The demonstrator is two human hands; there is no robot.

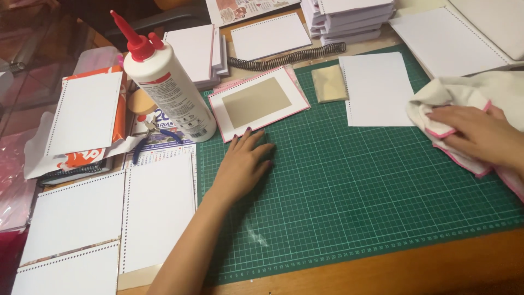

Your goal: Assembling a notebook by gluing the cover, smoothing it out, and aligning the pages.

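Note:
My left hand (243, 163) lies flat, fingers spread, on the green cutting mat (355, 186), its fingertips just below a white card with a tan rectangle and pink edges (257, 101). Over at the mat's right edge, my right hand (475, 134) presses down on a crumpled white cloth with pink trim (464, 95). A white glue bottle with a red nozzle (166, 84) leans to the left of the card.
A punched white sheet (377, 90) and a tan sponge (329, 83) lie on the mat's far side. A black spiral coil (286, 56), stacks of white punched paper (349, 19), blue-handled pliers (155, 136) and more punched sheets (158, 210) surround the mat.

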